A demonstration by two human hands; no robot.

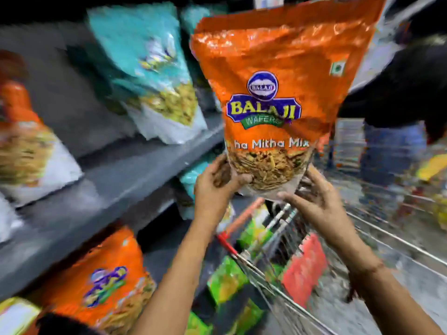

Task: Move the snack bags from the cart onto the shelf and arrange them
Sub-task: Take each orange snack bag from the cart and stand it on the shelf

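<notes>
Mid-task, by my reading: several bags already stood on the grey shelf (135,175) — a teal bag (150,68) at about 10 o'clock in the frame, an orange-and-white one (29,146) at 9 o'clock, another orange bag (106,274) on the tier below at 7 o'clock. The wire cart (278,269) at 5 o'clock held green and red packs yet to go, so plenty was left. The orange snack bag (278,93) was up in the air at 12 to 1 o'clock, above the cart and just right of the shelf edge, not yet placed. My left hand (215,182) was closed on its lower left corner, thumb on the front; my right hand (312,197) cupped the lower right corner, fingers only partly curled. The bag's long axis ran near vertical, top seal leaning toward 1 o'clock, printed face toward me. Heavy motion blur elsewhere; another person stood at 3 o'clock.
</notes>
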